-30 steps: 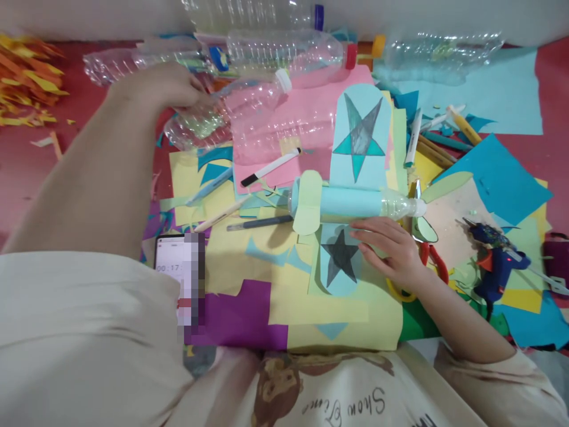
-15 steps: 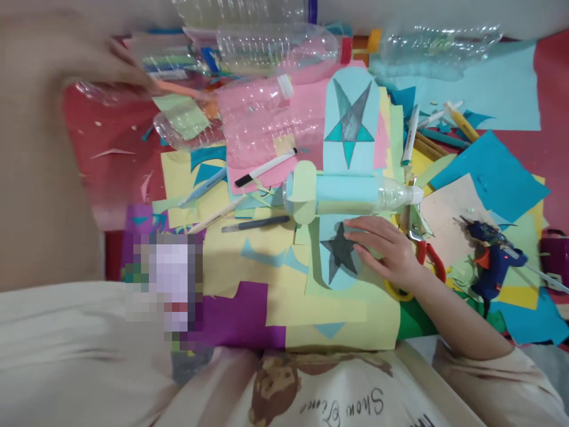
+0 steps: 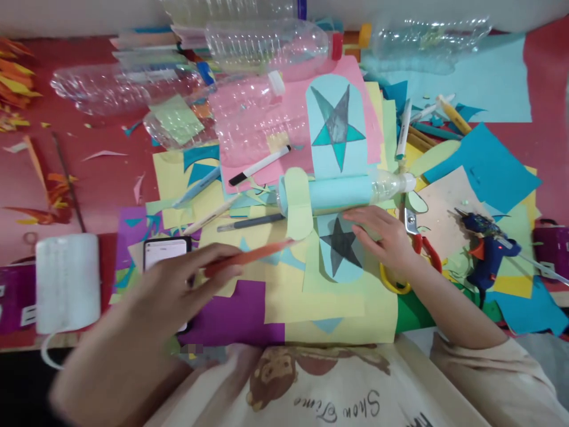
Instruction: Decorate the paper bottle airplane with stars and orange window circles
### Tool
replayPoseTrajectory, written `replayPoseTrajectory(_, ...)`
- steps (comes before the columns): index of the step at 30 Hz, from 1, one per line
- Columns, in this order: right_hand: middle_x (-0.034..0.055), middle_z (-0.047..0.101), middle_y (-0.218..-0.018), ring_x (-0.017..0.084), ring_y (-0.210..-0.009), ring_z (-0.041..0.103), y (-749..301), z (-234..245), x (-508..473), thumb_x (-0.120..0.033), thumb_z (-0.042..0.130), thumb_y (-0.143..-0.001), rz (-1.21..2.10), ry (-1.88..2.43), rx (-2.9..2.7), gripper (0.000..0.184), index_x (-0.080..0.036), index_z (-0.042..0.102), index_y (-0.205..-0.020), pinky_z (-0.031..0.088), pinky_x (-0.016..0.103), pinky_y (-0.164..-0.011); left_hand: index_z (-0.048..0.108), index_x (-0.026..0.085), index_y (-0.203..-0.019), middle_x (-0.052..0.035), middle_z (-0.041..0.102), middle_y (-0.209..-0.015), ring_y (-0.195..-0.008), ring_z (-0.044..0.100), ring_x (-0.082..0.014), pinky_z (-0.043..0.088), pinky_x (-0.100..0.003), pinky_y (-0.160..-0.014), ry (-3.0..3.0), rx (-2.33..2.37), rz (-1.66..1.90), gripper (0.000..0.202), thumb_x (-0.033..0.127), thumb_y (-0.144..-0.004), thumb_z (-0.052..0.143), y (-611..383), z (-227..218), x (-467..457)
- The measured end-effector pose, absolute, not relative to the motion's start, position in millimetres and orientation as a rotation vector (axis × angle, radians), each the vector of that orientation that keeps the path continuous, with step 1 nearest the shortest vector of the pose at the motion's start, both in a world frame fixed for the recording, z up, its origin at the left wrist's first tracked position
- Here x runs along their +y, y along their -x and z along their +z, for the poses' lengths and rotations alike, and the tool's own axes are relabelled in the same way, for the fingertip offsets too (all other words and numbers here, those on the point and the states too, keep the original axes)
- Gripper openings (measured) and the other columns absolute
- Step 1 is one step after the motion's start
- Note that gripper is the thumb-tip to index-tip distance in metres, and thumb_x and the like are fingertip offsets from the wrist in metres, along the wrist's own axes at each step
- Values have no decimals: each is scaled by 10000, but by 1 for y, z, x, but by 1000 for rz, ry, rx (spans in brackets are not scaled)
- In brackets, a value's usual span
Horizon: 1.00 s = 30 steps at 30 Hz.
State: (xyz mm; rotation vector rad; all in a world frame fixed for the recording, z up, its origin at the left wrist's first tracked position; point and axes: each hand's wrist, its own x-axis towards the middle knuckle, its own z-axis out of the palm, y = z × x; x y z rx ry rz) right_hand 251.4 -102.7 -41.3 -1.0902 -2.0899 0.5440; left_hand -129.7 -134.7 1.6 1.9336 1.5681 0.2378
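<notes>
A bottle aeroplane (image 3: pixel 342 193) lies across the coloured papers, its body wrapped in light blue paper, with star-marked wings and a pale green tail. My right hand (image 3: pixel 384 237) rests flat on the near wing, fingers spread by the dark star (image 3: pixel 341 246). My left hand (image 3: pixel 182 290) is low on the left, blurred, its fingers pinched on a thin orange strip (image 3: pixel 253 255) that points toward the aeroplane. A phone (image 3: pixel 165 252) lies partly under that hand.
Several clear plastic bottles (image 3: pixel 267 44) lie at the back. Markers and pens (image 3: pixel 260 166) are scattered about the papers. Scissors (image 3: pixel 422 246) with red and yellow handles lie by my right wrist. A blue glue gun (image 3: pixel 486 249) sits at the right, a white roll (image 3: pixel 66 281) at the left.
My left hand came back from the bottles at the far left to the near left, now carrying an orange strip. My right hand stayed on the wing.
</notes>
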Motion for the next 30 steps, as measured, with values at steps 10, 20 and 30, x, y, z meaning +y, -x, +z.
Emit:
replayPoseTrajectory(10,58,730,-922,137,-756,668,-251,-29,-110,-248,588,-885,1414,1034,-1934,330,-197,633,-1208,546,246,-645,523,222,-1000,33,623,-720,-582,576,-111,411,-205,-538,-1806,1026,227,229,381,-991,357,-19,-15,-122)
replayPoseTrajectory(20,55,708,-899,134,-728,657,-245,-34,-112,-409,605,-886,1640,1064,-1469,261,-188,642,-1021,547,257,-634,576,177,-954,-41,641,-772,-653,605,-154,383,-230,-501,-2346,1226,429,451,457,-1011,227,-43,-34,-116)
replayPoseTrajectory(30,-48,486,-555,80,-473,412,-250,-20,-117,-298,502,-921,1205,1208,-2276,188,-185,561,-782,269,226,-462,585,207,-1145,12,693,-744,-651,652,-91,512,-186,-624,-2071,1038,820,381,500,-970,415,-35,-45,-119)
